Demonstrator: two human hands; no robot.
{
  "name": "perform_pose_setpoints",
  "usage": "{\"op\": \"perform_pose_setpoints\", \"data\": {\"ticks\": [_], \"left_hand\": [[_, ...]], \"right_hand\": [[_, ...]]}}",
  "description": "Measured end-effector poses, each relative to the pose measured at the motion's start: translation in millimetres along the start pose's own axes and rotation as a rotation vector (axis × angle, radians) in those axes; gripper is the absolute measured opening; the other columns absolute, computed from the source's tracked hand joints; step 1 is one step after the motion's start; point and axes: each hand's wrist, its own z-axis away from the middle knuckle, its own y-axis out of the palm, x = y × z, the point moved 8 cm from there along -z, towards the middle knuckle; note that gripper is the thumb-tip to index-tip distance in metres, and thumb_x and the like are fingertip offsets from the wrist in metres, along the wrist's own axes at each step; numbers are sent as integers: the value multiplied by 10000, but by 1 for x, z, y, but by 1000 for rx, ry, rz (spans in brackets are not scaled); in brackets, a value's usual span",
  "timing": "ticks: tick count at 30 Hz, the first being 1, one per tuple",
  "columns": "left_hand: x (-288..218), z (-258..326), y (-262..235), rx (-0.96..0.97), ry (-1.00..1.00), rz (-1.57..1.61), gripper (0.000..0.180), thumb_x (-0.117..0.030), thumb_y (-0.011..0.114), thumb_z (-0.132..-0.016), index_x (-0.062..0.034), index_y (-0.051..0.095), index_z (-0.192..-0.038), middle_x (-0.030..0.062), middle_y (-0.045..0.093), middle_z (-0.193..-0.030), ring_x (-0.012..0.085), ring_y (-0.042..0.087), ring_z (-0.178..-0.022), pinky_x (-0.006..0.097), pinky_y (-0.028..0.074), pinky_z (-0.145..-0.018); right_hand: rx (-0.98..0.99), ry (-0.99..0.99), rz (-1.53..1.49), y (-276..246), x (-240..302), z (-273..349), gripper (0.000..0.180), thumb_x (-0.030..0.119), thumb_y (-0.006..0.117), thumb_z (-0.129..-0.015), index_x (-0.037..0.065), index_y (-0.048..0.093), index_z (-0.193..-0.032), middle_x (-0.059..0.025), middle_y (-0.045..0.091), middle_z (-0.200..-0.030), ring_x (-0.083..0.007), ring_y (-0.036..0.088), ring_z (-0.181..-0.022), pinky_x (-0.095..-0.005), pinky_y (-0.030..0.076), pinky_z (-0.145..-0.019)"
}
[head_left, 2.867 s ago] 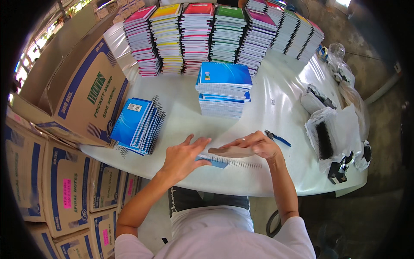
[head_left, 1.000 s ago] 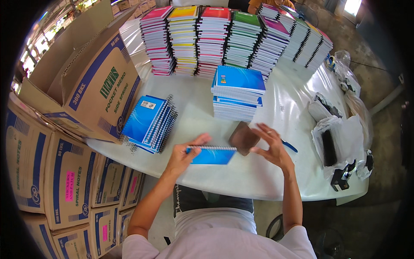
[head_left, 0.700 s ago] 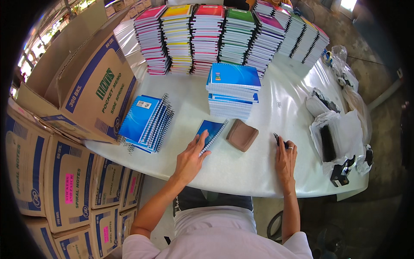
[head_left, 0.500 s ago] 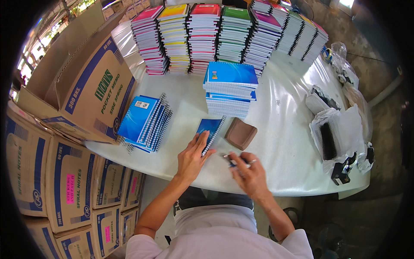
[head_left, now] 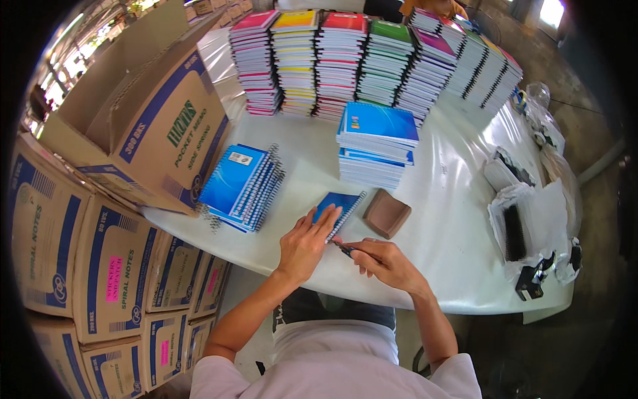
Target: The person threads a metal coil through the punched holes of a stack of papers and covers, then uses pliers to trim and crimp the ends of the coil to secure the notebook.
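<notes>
One blue spiral notebook (head_left: 343, 201) lies on the white table (head_left: 445, 279) just ahead of us, at twelve o'clock from our body, and we press it down with the left hand (head_left: 307, 243). Taking twelve as straight ahead, its long axis runs from seven o'clock, the near end, to one o'clock, the far end, with the wire coil (head_left: 346, 217) along the long side that faces about four o'clock. Our left hand is flattened, fingers lightly spread over the cover and pointing toward one o'clock. Our right hand (head_left: 385, 263) is closed around small dark pliers (head_left: 345, 249), whose tips point toward ten o'clock at the coil's near end; we cannot tell whether their jaws bite the wire. From the notebook, a brown block (head_left: 387, 213) sits just beside it at three o'clock, a stack of blue notebooks (head_left: 377, 143) stands at one o'clock, and a leaning pile of coil-bound blue notebooks (head_left: 232, 183) lies near ten o'clock, next to an open carton (head_left: 166, 139). Farther off, at twelve, we see a row of notebook stacks (head_left: 341, 66) topped with pink, yellow, red, green and purple covers.
</notes>
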Motion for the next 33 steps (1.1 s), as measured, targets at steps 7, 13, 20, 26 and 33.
{"op": "perform_pose_setpoints", "data": {"ticks": [7, 13, 20, 26, 33], "left_hand": [[48, -38, -121, -221, 2, -115, 684, -194, 770, -686, -152, 582, -1343, 39, 621, -1309, 351, 573, -1210, 437, 462, -996], [145, -16, -115, 294, -167, -23, 753, -330, 758, -687, -187, 531, -1391, 37, 518, -1429, 340, 359, -1401, 521, 272, -1140], [124, -28, -131, 159, -56, -72, 731, -290, 755, -678, -151, 558, -1368, 57, 415, -1519, 401, 212, -1459, 601, 147, -1154], [57, -49, -135, -54, 118, -125, 490, -225, 754, -775, -200, 665, -1257, 27, 497, -1456, 417, 252, -1438, 615, 186, -1116], [43, -62, -88, -43, 1, 126, 586, -145, 719, -841, -181, 535, -1396, 75, 409, -1519, 434, 270, -1423, 581, 214, -1128]], "right_hand": [[-582, -196, 250, -91, 8, 36, 200, 83, 620, -931, -28, 640, -1097, -158, 594, -877, -261, 593, -715, -326, 482, -637], [-719, -17, 761, -169, -69, 64, 196, 125, 671, -890, -2, 663, -1040, -172, 616, -958, -316, 628, -823, -384, 501, -725], [-846, -188, 154, -212, 9, -28, 419, 345, 703, -884, -69, 665, -927, -111, 675, -778, -181, 641, -711, -307, 517, -669], [-604, 169, 111, -230, 22, -100, 450, 383, 803, -775, -49, 673, -792, -87, 596, -648, -130, 555, -587, -252, 459, -558], [-747, 147, 242, -245, 33, -82, 266, 229, 800, -767, -8, 680, -765, -61, 604, -663, -135, 546, -593, -254, 448, -595]]}}
